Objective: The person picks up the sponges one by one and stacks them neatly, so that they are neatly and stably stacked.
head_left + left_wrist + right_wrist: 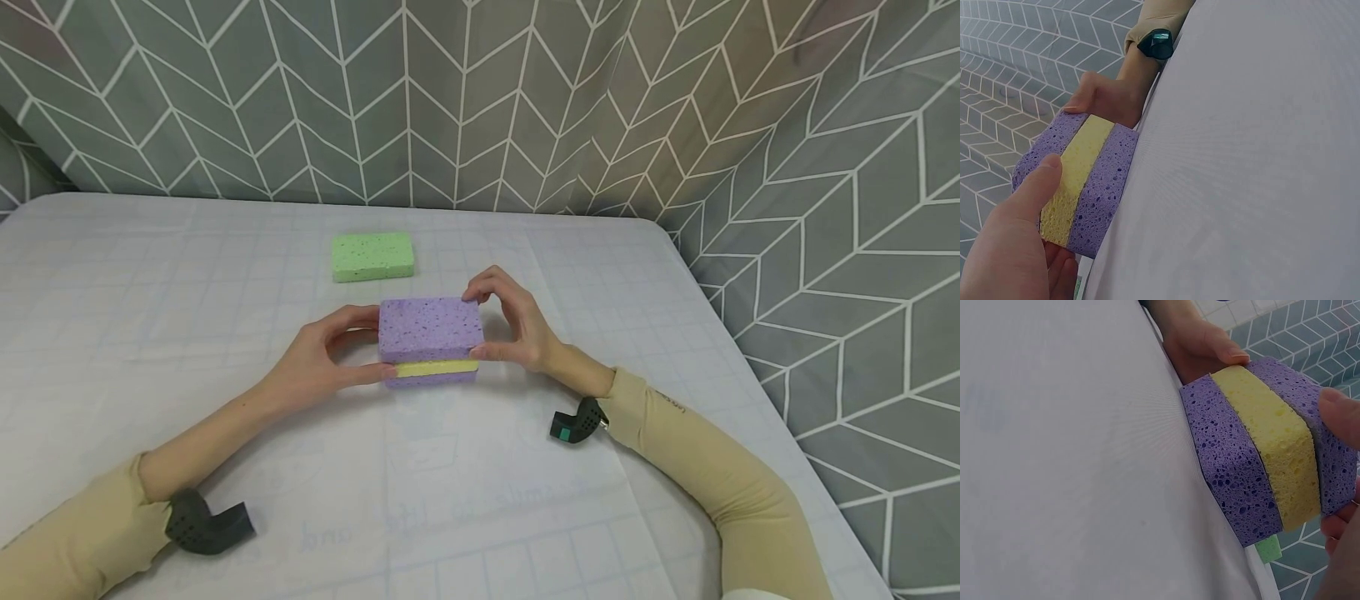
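Note:
Three sponges lie stacked flat on the table: a purple sponge [430, 327] on top, a yellow sponge [437, 367] between, and another purple sponge [1229, 469] at the bottom against the cloth. My left hand [315, 362] grips the stack's left end, its thumb at the seam of the yellow and top purple sponges in the left wrist view. At the right end, my right hand [525, 329] pinches the top purple sponge, thumb on the near side and fingers at the far corner. The far fingertips are partly hidden by the stack.
Behind the stack, slightly left, a green sponge [372, 257] lies on the white-covered table [187, 275]. A patterned curtain [435, 100] hangs along the table's back and right sides. A black wrist camera [208, 523] sits at each cuff.

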Available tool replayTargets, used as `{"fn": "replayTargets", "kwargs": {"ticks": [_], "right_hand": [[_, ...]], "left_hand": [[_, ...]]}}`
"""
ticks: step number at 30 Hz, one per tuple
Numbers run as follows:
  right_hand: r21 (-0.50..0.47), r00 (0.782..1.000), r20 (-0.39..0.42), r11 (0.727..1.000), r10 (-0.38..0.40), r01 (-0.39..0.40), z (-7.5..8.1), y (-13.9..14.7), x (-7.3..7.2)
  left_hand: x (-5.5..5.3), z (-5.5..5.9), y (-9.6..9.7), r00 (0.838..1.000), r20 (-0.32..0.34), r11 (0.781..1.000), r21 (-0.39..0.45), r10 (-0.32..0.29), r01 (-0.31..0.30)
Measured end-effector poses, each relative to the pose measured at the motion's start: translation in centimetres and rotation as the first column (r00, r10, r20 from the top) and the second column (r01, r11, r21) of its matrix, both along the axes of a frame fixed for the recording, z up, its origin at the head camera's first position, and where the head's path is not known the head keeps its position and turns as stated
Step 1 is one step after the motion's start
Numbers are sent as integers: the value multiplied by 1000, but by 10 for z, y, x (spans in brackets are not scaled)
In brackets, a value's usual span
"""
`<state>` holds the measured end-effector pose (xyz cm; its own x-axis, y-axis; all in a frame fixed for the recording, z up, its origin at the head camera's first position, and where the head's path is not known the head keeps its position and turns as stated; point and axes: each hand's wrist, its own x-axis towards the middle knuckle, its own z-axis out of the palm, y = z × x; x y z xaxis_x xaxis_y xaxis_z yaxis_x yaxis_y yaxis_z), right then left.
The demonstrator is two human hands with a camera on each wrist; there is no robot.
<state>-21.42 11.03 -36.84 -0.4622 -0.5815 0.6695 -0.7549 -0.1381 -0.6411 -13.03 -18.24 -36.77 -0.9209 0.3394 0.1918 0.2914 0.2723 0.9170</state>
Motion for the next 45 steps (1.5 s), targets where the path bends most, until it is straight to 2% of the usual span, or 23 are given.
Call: {"fn": "replayTargets", "kwargs": {"ticks": [14, 23, 31, 39, 45], "right_hand": [[111, 991, -131, 992, -37, 52, 1, 0, 0], [150, 994, -93, 987, -50, 64, 0, -4, 0], [166, 998, -36, 985, -49, 54, 2, -9, 3], [186, 996, -59, 979, -73, 83, 1, -14, 6], [180, 994, -32, 978, -102, 106, 0, -15, 8]], "left_hand": [[-1, -1, 0, 1000, -1, 1000, -5, 29, -29], [-4, 0, -4, 1000, 6, 997, -65, 30, -30], [-7, 1, -7, 1000, 7, 999, -52, 16, -15], [-9, 0, -6, 1000, -13, 1000, -26, 6, -7], [-9, 1, -7, 1000, -26, 1000, -15, 7, -8]]}}
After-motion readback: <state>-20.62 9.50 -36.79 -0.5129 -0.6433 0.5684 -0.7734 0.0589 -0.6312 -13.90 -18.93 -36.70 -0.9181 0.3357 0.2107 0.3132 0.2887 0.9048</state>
